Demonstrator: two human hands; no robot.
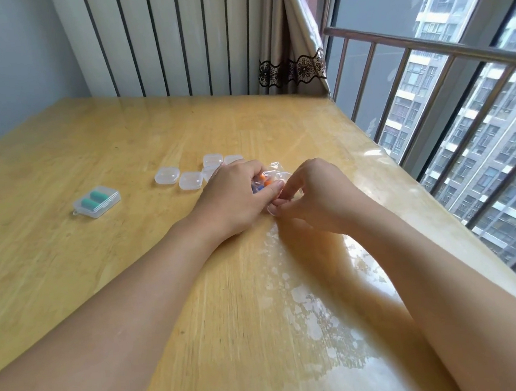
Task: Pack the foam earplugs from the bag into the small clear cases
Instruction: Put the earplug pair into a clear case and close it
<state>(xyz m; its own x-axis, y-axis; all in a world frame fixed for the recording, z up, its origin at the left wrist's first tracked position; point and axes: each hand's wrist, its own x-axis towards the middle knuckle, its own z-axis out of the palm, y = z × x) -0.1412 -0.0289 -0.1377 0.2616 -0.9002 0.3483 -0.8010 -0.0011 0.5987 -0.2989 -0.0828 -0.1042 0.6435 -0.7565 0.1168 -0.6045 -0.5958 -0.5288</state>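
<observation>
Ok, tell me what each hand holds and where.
Both hold the clear bag: left hand grips its body of earplugs, right hand pinches its near edge.

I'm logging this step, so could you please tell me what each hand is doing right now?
Left hand: grips the clear bag of earplugs.
Right hand: pinches the bag's near edge.

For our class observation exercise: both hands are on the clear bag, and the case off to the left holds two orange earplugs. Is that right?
Not quite. The head view shows the case off to the left holding two green earplugs, not orange. The rest stands: the left hand and right hand are both on the clear bag.
</observation>
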